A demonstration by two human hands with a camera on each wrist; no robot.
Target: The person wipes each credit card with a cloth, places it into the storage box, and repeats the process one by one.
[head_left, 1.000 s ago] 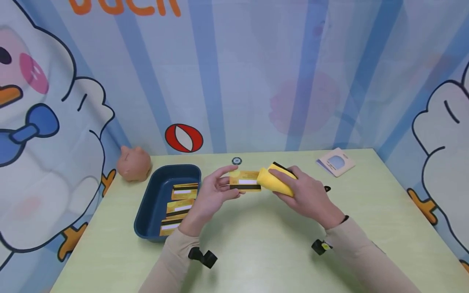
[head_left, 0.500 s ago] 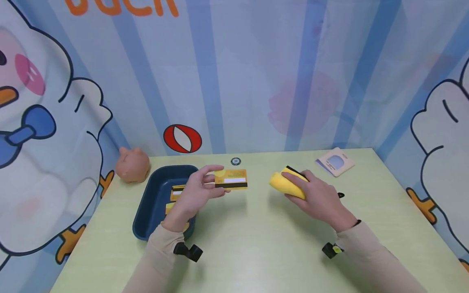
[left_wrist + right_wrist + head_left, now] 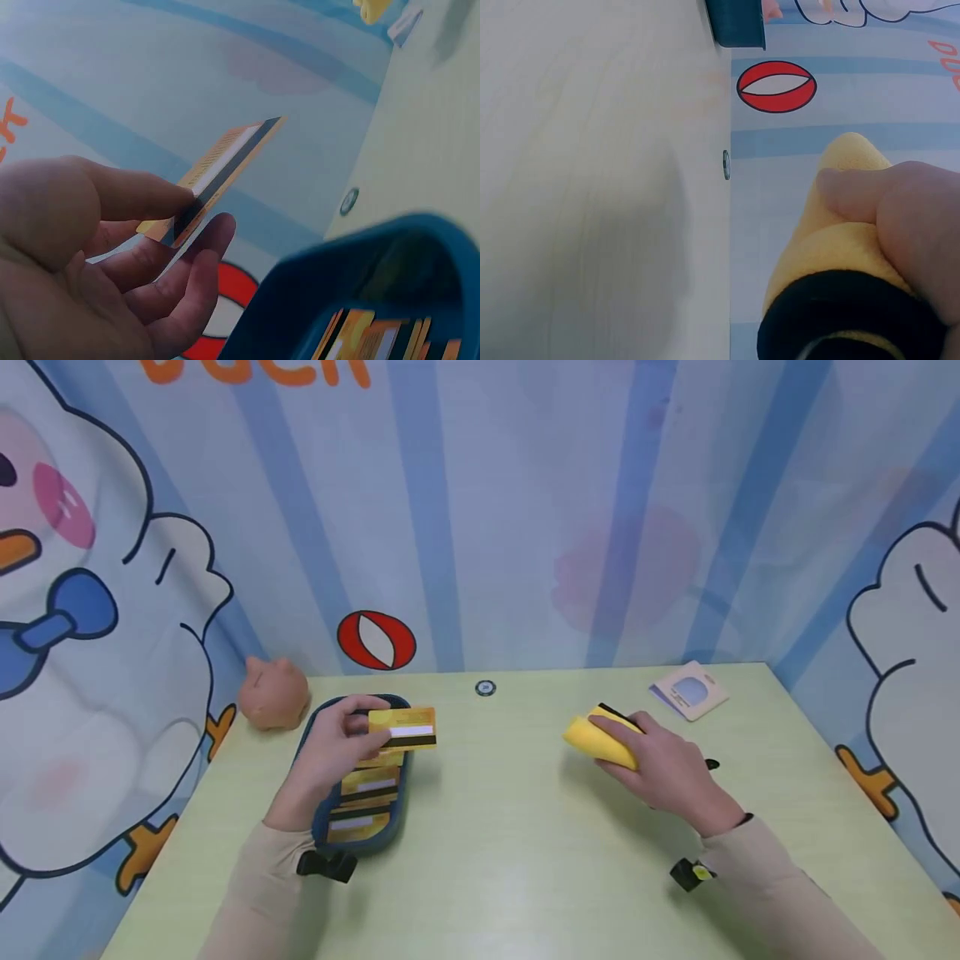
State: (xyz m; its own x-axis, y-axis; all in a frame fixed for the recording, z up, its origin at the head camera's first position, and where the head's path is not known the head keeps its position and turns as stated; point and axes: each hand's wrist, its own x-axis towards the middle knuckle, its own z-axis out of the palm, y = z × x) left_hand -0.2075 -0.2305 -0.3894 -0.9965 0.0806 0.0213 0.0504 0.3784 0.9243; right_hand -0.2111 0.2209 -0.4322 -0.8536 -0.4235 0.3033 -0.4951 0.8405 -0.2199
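In the head view my left hand (image 3: 327,750) pinches a gold bank card (image 3: 402,727) with a dark stripe and a white strip, holding it above the blue tray (image 3: 398,827). Thumb and fingertips grip one end of the card, as the left wrist view shows. Inside the tray lie several similar gold cards (image 3: 370,786), partly hidden by the hand. Off to the right, my right hand (image 3: 675,768) grips a folded yellow fuzzy cloth (image 3: 602,742) with a black band, raised over the table. A small black end pokes out behind that hand.
A pink piggy bank (image 3: 273,694) stands left of the tray. Near the back edge lies a small dark round chip (image 3: 485,687). A pale pink folded booklet (image 3: 689,691) rests at the back right of the table (image 3: 517,860), before a striped curtain.
My left hand has carried the card leftward, away from the yellow cloth and over the tray. My right hand has drawn back a little to the right, still gripping the cloth.
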